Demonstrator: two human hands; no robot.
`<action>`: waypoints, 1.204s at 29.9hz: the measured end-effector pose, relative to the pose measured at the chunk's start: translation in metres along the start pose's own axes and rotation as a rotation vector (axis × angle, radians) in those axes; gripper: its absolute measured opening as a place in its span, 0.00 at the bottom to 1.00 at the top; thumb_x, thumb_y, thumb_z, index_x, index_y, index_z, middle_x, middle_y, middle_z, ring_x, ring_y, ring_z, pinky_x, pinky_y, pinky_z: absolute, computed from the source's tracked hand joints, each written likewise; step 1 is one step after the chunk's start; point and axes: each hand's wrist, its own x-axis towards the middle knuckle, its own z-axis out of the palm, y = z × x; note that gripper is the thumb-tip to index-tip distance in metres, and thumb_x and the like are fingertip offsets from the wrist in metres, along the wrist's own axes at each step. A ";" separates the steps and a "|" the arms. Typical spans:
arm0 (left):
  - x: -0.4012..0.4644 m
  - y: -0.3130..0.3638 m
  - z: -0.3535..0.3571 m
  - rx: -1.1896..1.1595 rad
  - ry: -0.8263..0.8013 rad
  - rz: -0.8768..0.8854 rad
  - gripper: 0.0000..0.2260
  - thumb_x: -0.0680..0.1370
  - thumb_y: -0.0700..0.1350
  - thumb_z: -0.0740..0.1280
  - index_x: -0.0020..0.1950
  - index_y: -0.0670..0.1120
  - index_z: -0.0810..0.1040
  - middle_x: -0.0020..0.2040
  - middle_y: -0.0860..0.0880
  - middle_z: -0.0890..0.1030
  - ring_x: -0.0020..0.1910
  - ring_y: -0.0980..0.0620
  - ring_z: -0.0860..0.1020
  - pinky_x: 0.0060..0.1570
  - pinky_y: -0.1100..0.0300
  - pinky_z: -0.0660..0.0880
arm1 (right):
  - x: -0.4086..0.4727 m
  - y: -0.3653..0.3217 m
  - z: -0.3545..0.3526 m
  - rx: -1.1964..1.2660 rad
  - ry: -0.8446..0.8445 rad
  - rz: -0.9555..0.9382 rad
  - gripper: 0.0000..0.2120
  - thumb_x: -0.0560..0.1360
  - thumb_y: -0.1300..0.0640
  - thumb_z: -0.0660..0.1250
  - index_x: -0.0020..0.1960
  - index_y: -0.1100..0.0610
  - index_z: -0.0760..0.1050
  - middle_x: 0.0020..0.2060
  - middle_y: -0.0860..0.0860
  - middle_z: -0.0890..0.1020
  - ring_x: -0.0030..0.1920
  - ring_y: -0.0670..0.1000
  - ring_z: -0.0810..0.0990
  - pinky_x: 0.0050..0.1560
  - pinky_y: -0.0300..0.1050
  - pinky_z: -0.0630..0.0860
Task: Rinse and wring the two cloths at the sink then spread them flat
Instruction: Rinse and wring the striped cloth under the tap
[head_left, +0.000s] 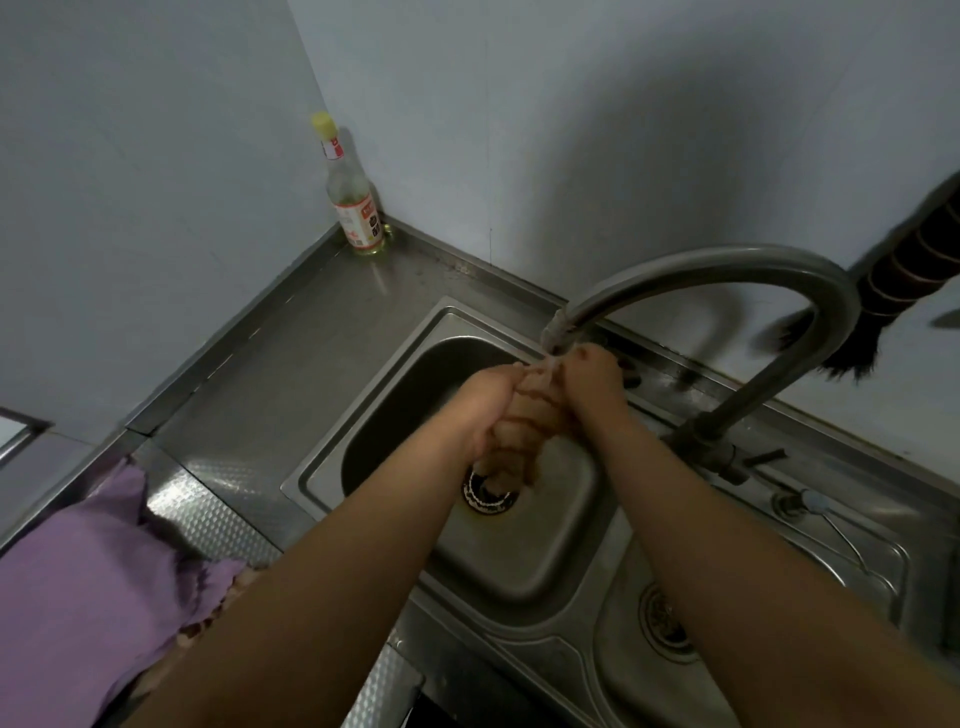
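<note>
A tan cloth (519, 441) hangs bunched and twisted over the left sink basin (374, 431), right under the spout of the curved faucet (727, 265). My left hand (483, 410) grips its left side. My right hand (592, 379) grips its upper end close to the spout. The cloth's lower end dangles above the drain (488, 493). A purple cloth (88, 577) lies spread on the steel counter at the lower left, partly hidden by my left forearm.
A glass bottle (353, 202) with a yellow cap stands in the back corner of the counter. A second, smaller basin with a drain (665, 623) is at the lower right. A dark brush (909, 280) hangs on the wall at the right.
</note>
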 end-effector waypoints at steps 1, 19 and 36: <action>0.001 0.001 -0.010 0.025 -0.038 0.055 0.10 0.79 0.45 0.63 0.54 0.44 0.81 0.50 0.42 0.82 0.49 0.45 0.81 0.59 0.47 0.75 | -0.002 -0.002 -0.008 0.149 -0.077 0.131 0.11 0.80 0.61 0.56 0.56 0.63 0.75 0.45 0.56 0.78 0.46 0.54 0.78 0.43 0.44 0.73; -0.013 0.029 -0.058 1.068 -0.205 0.323 0.08 0.75 0.51 0.70 0.44 0.47 0.78 0.44 0.44 0.82 0.44 0.49 0.81 0.49 0.55 0.77 | -0.018 -0.020 -0.037 0.127 -0.365 -0.173 0.11 0.79 0.59 0.58 0.48 0.67 0.73 0.40 0.58 0.77 0.42 0.54 0.75 0.47 0.48 0.72; -0.001 0.012 -0.033 0.375 0.066 0.437 0.21 0.82 0.54 0.60 0.40 0.41 0.80 0.32 0.44 0.82 0.32 0.51 0.80 0.38 0.59 0.75 | -0.027 -0.017 -0.038 0.060 -0.129 -0.180 0.16 0.79 0.51 0.62 0.34 0.54 0.76 0.26 0.45 0.78 0.29 0.43 0.76 0.34 0.40 0.73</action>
